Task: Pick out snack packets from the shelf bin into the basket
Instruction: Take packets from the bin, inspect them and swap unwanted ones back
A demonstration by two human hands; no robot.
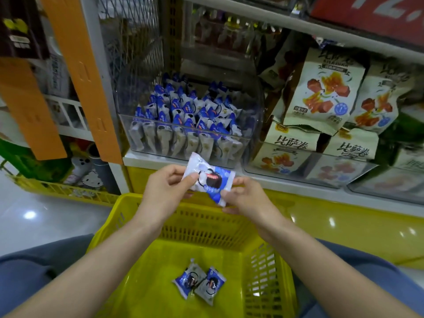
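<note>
Shelf (pixel 183 160): white, flat-edged board running beyond and just above both grips.

Basket (pixel 128 200): yellow moulded plastic, rectangular, with slotted walls and a smooth floor. It sits directly below the grips, its far rim just under them.

Bin (pixel 160 123): clear, hard plastic with a rounded back wall and a straight low front, standing on the shelf above and beyond the grips. It is packed with upright rows of blue-and-white packets (pixel 183 106).

Bags (pixel 321 88): cream, matte pouches with a red-orange picture, stacked in the neighbouring clear bins, up and to the right of the right grip.

Left grip (pixel 165 191): bare hand, thumb and fingers pinching the left edge of the held packet (pixel 207 177).

Right grip (pixel 247 198): bare hand, thumb and fingertips pinching the packet's lower right end.

Held packet: glossy, crinkled film, pillow-shaped with crimped ends, white and blue with a dark round picture. It spans the gap between the two grips, tilted down to the right, in front of the shelf edge and over the basket's far rim.

Two loose packets (pixel 187 280), (pixel 210 285): same film and print, lying flat and touching on the basket floor, well below the grips.
</note>
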